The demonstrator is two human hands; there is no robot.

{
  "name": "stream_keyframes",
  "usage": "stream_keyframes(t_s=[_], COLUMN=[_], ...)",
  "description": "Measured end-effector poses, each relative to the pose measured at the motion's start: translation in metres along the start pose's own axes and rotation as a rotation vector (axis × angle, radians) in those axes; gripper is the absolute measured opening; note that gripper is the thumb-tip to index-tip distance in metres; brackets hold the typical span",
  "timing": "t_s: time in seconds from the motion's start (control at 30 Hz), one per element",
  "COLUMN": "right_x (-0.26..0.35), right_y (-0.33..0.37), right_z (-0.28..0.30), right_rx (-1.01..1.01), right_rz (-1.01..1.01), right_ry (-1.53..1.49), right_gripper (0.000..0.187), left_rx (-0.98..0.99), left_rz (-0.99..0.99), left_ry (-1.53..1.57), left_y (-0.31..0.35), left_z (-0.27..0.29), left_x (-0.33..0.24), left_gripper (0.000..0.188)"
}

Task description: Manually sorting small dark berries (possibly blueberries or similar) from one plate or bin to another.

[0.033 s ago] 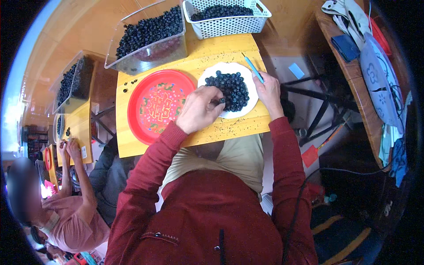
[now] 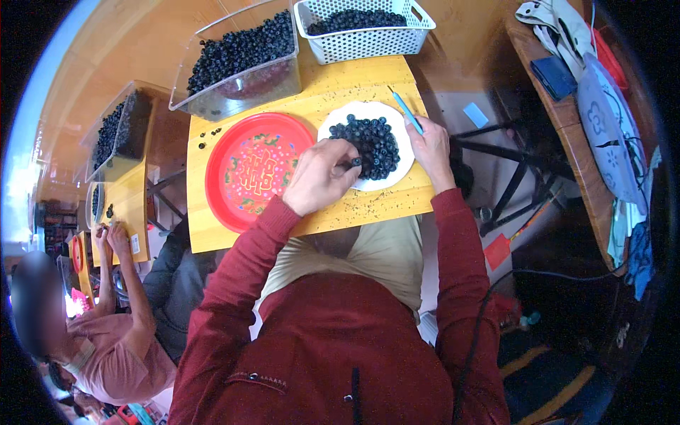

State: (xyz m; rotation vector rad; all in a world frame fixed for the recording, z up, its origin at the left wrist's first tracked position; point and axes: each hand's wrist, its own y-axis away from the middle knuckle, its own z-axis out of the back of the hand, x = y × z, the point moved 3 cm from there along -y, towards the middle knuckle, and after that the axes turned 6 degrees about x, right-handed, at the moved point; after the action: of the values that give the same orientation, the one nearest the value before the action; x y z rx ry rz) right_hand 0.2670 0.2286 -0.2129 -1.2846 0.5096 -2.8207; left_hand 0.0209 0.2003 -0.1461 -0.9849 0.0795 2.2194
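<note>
Far left of the frame there's a co-worker (image 2: 117,354) in a pinkish top, and their hands are too small for me to tell what the fingers are doing. Above them sits a clear plastic tub (image 2: 117,166) of dark berries, warped by the lens. Next over, upper left, is a big see-through bin (image 2: 212,106) heaped with round, dark blue-black berries, its top edge cut off by the frame. Below that is a smooth red plate (image 2: 217,195), round with a floral print, its lower right edge hidden behind the left hand (image 2: 319,173). That hand has thumb and fingertips pinched on 1 small berry (image 2: 356,162); the curled fingers hide part of the pile. Top center: a white perforated basket (image 2: 368,47), part full of the same berries. Mid-frame, a white plate (image 2: 406,159) holds the loose berry pile (image 2: 379,145). Just right of it, the right hand (image 2: 431,144) grips a slim blue tool (image 2: 406,111), its lower end hidden by the fingers.
</note>
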Motion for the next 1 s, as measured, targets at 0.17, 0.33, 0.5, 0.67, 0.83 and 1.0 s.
stream_keyframes(t_s=[0.17, 0.33, 0.5, 0.67, 0.83, 1.0], right_x=[0.001, 0.003, 0.000, -0.004, -0.016, -0.021], right_y=[0.001, 0.002, 0.002, 0.000, -0.004, 0.010], right_z=[0.002, 0.002, 0.001, -0.002, -0.002, 0.009], right_rx=[0.002, 0.012, 0.030, 0.055, -0.057, -0.234], right_rz=[-0.011, -0.016, -0.053, -0.048, 0.098, -0.101], right_ry=[-0.019, -0.007, 0.012, 0.012, 0.008, -0.042], right_gripper=[0.024, 0.026, 0.029, 0.029, 0.025, 0.031], left_rx=[-0.074, -0.134, -0.226, -0.308, -0.353, -0.443], left_rz=[-0.005, 0.095, 0.275, 0.364, 0.384, 0.342], left_ry=[0.231, 0.725, 0.961, 1.308, 1.445, 1.519], left_y=[0.006, 0.025, 0.046, 0.068, 0.093, 0.117], left_z=[-0.001, -0.006, 0.002, 0.012, 0.015, 0.022], left_x=[-0.001, 0.020, 0.022, 0.019, 0.027, 0.029], left_gripper=[0.021, 0.019, 0.019, 0.021, 0.020, 0.020])
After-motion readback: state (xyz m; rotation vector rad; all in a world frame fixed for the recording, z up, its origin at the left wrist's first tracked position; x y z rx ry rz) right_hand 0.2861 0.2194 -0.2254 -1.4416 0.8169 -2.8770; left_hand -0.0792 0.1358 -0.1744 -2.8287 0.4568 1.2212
